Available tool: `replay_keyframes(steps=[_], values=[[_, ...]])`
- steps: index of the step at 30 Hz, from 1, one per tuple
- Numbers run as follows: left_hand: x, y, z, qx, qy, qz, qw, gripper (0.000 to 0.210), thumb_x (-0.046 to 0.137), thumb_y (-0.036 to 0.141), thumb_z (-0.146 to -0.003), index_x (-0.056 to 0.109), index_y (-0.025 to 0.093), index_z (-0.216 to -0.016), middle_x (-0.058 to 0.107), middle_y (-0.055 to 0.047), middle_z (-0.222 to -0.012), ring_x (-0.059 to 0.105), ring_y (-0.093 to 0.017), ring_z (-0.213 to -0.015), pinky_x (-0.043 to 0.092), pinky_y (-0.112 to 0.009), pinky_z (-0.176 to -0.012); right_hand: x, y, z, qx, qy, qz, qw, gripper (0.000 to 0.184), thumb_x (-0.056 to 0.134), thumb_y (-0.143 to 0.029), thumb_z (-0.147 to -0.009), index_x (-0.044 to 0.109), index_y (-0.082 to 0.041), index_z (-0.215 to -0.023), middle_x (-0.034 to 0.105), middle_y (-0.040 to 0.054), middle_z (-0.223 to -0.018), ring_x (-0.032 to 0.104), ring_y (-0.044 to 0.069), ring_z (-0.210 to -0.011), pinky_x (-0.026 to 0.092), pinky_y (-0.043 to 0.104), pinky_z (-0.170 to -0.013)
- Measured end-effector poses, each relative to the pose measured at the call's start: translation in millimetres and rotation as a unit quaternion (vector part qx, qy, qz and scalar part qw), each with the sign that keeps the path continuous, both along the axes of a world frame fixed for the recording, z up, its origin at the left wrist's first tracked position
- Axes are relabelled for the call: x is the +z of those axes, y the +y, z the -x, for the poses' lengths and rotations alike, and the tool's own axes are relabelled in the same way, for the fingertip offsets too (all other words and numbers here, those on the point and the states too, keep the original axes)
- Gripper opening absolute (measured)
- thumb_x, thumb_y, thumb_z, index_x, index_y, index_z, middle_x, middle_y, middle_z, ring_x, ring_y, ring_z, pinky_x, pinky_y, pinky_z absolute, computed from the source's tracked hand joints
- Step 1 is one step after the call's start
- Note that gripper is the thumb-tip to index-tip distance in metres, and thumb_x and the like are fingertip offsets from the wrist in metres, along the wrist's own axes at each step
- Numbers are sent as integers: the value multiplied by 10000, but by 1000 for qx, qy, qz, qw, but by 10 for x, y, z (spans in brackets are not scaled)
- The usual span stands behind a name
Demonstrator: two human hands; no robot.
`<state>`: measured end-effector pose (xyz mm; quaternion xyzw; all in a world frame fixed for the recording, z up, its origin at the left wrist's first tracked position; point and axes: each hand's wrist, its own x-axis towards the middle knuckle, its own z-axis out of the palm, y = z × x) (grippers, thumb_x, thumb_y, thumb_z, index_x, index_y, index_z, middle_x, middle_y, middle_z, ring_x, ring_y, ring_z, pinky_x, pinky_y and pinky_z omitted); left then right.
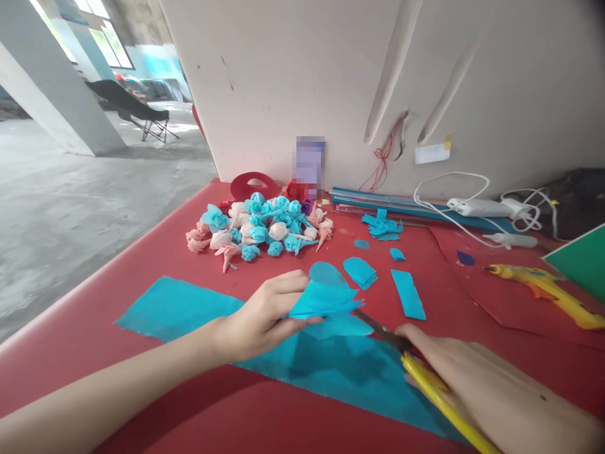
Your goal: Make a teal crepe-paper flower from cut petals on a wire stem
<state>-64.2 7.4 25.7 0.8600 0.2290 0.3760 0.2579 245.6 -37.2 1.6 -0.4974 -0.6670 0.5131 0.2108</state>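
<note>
My left hand is closed on a stack of blue crepe paper pieces, with rounded petal shapes fanning out above and below its fingers. In my right hand is a pair of scissors with yellow handles; the dark blades point left and meet the right edge of the stack. Beneath both hands a long blue paper strip lies slantwise on the red table. A small pile of cut blue petals and a blue rectangle of paper lie just beyond the hands.
A heap of blue, white and pink paper roses sits at the back left. Blue scraps lie behind the petals. A yellow glue gun and a white power strip with cables are at the right. A pale panel borders the red table.
</note>
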Motion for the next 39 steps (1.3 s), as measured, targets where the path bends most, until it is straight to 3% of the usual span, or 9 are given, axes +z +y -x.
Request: replay_keyframes(steps=[3, 8, 13, 16, 21, 26, 30, 33, 39], values=[[-23, -8, 4, -1, 23, -59, 998, 170, 407, 169, -871, 533, 152, -758, 531, -61, -706, 459, -164, -683, 392, -291, -645, -113, 49, -145, 29, -126, -54, 990, 496, 638, -259, -707, 552, -317, -1191, 621, 75, -1053, 553, 341, -976, 453, 432, -808], [-35, -15, -26, -5, 34, -56, 998, 188, 401, 180, -875, 540, 139, -754, 535, -74, -703, 474, -175, -692, 394, -306, -665, -2, 179, 86, 121, -315, -257, 905, 534, 570, -317, -754, 453, -328, -1275, 450, 50, -1309, 422, 360, -1168, 347, 563, -934], [-14, -53, -97, -6, -7, -7, 1000, 115, 449, 123, -853, 557, 145, -823, 550, -59, -798, 492, -160, -799, 404, -272, -752, 281, 173, 759, 82, -212, -208, 951, 675, 616, -491, -688, 446, -215, -1281, 445, 129, -1291, 474, 329, -1108, 459, 462, -848], [-24, -104, -132, 11, -13, 33, 999, 132, 452, 139, -859, 580, 162, -835, 550, -40, -805, 491, -156, -836, 394, -264, -785, 349, 182, 1057, 125, -90, -151, 977, 575, 628, -432, -715, 473, -285, -1249, 498, 52, -1244, 461, 251, -1136, 423, 372, -918], [-88, -167, -153, 37, -18, 83, 996, 180, 439, 195, -876, 603, 171, -807, 544, -33, -843, 487, -155, -865, 383, -279, -816, 251, 225, 1228, 126, 73, -119, 982, 184, 534, -314, -826, 627, -233, -963, 648, -20, -880, 595, 131, -832, 446, 230, -833], [-80, -181, -177, 28, -11, 126, 992, 246, 396, 223, -896, 617, 173, -800, 551, -28, -812, 510, -147, -815, 395, -312, -817, 126, 220, 1207, 100, 114, -113, 982, 165, 469, -242, -874, 631, -243, -843, 620, -50, -686, 591, 99, -660, 461, 173, -641], [7, -178, -169, 77, -27, 124, 989, 82, 513, 201, -834, 570, 168, -883, 554, -39, -836, 498, -156, -800, 433, -314, -753, 70, 202, 1174, 101, 72, -193, 973, 152, 467, -224, -870, 617, -246, -885, 620, -26, -779, 592, 114, -721, 456, 193, -693], [30, -180, -143, 75, -44, 132, 987, 240, 551, 130, -803, 505, 198, -1028, 561, -42, -927, 517, -153, -865, 454, -307, -780, 29, 209, 1168, 87, 56, -293, 951, 125, 476, -235, -861, 599, -238, -883, 612, -1, -838, 580, 141, -783, 444, 230, -725], [23, -170, -120, 68, -52, 59, 995, 395, 537, 93, -806, 400, 193, -1162, 577, -38, -927, 560, -128, -858, 486, -263, -786, 15, 260, 1142, 100, 63, -327, 938, 159, 453, -182, -867, 509, -187, -719, 530, -18, -675, 495, 96, -632, 373, 210, -585]])
